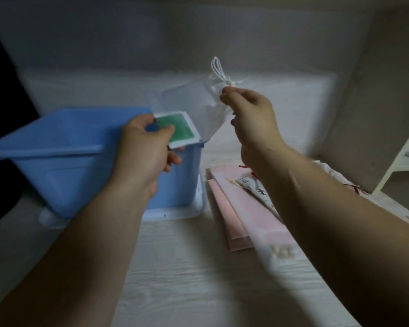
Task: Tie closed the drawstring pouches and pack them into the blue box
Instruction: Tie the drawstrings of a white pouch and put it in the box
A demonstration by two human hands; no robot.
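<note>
A white drawstring pouch [194,102] with a green square patch hangs in the air above the right end of the blue box [57,147]. My right hand [250,114] pinches its gathered neck, just below the knotted white cord [218,69]. My left hand [146,147] pinches the pouch's lower corner at the green patch [178,129]. The blue box stands on the table at the left, its inside mostly hidden from here.
Flat pink pouches [243,208] lie on the table right of the box, under my right forearm, with a white patterned pouch [257,192] on top. A cream shelf frame [396,161] stands at the far right. A dark object [0,114] fills the left edge.
</note>
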